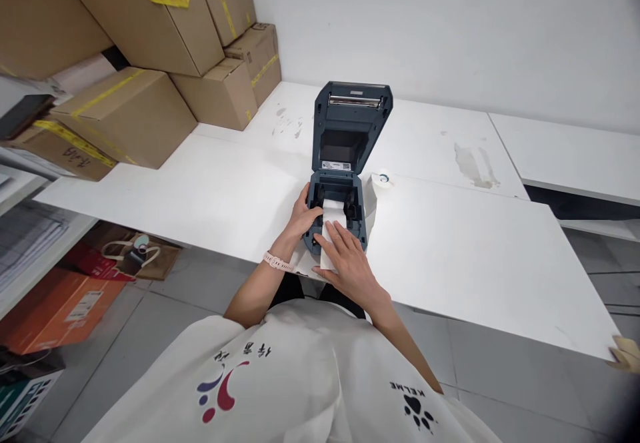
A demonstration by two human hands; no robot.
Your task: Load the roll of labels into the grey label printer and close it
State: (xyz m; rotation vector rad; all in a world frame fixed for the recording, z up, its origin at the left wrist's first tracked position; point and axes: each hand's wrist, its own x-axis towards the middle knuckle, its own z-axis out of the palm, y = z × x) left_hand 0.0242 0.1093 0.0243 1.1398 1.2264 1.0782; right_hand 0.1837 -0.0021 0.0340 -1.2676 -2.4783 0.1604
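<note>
While paper strip (pixel 334 214) runs beneath my right hand (pixel 350 260), fingers spread on it; my left hand (pixel 303 218) touches open printer's (pixel 340 140) side, pinch unclear.

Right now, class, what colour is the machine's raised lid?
The raised lid is dark blue-grey, seen best in the head view, the only one.

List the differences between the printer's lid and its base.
The lid stands swung up; the base sits on the table. The lid bears a shiny bar near its top edge; the base holds white paper. The left hand and right hand are at the base; neither touches the lid. Lid and base are both dark blue-grey.
</note>
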